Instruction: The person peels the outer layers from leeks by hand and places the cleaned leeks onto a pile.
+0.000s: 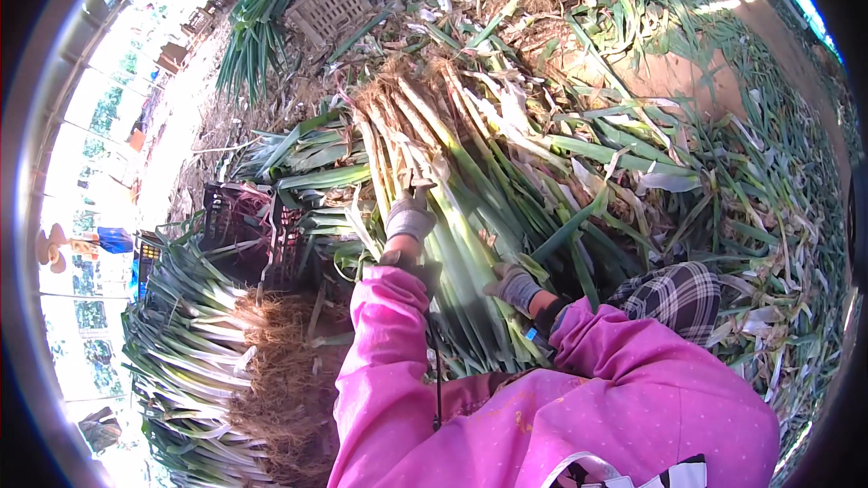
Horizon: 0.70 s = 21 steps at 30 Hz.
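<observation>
A large heap of leeks [470, 208] lies in front of me, roots and pale, dirty stalks pointing away and green leaves toward me. My left hand [410, 220], in a grey glove with dark fingertips, is closed on a leek stalk at the left side of the heap. Farther down and to the right, my right hand [515, 288], gloved the same way, has its fingers curled against the green leek leaves. Part of its grip is hidden among the leaves.
Cleaned leeks [194, 352] with bushy roots are stacked at the left, beside a dark plastic crate [244, 226]. A pale crate [328, 7] lies at the far left near more leeks [262, 23]. Stripped leaves [750, 190] litter the ground at right. My plaid-covered knee [674, 301] is close by.
</observation>
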Tool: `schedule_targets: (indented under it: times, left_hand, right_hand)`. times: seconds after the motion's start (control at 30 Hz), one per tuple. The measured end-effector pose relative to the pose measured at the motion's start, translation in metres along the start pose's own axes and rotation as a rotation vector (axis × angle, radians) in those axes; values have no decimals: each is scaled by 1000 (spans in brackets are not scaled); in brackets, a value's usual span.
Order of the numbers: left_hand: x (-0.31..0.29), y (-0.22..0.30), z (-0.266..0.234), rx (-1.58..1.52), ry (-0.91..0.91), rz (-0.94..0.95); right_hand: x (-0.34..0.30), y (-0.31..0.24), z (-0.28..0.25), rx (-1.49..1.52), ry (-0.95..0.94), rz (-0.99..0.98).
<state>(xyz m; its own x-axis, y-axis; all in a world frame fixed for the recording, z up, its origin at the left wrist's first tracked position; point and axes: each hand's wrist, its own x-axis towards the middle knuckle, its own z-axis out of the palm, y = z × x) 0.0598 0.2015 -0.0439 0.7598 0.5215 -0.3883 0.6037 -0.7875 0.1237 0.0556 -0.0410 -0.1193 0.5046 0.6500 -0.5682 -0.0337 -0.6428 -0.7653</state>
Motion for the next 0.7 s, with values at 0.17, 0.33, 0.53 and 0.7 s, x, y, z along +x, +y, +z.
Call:
schedule_targets:
  times: [0.17, 0.33, 0.53, 0.7]
  left_hand:
    - [2, -15, -12, -92, -71, -9]
    - [-104, 28, -19, -16, -95, 221]
    - [-161, 45, -28, -135, -107, 159]
    - [-87, 38, -27, -124, -217, -9]
  right_hand:
    - [-14, -10, -2, -141, -8, -18]
    - [-12, -17, -14, -273, 113, -29]
    - [-19, 0, -4, -389, 368, -161]
    - [-27, 24, 10, -436, 293, -85]
